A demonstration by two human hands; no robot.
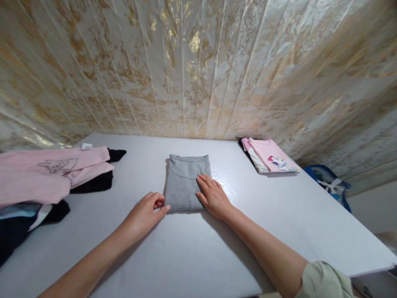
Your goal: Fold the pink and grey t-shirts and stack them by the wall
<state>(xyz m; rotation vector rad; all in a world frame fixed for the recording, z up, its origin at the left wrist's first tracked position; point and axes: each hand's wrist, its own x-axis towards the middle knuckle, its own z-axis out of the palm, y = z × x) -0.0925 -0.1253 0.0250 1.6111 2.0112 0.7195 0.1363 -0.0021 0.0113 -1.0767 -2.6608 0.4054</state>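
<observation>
A grey shirt (183,188), folded into a neat rectangle with its neckline at the far end, lies on the white table (198,252). My left hand (148,213) is at the shirt's near left corner, its fingers curled and the thumb on the edge, pinching the cloth there. Flat on the right side of the shirt rests my right hand (214,195), fingers stretched out and palm down, holding nothing. The shirt's right edge is partly hidden under that hand.
At the left lies a loose heap of clothes, with a pink garment (52,169) over dark ones (15,229). A stack of folded clothes topped by a pink shirt (269,153) sits far right. A blue-edged bag (330,182) stands beyond the table edge. Patterned curtains (186,74) hang behind.
</observation>
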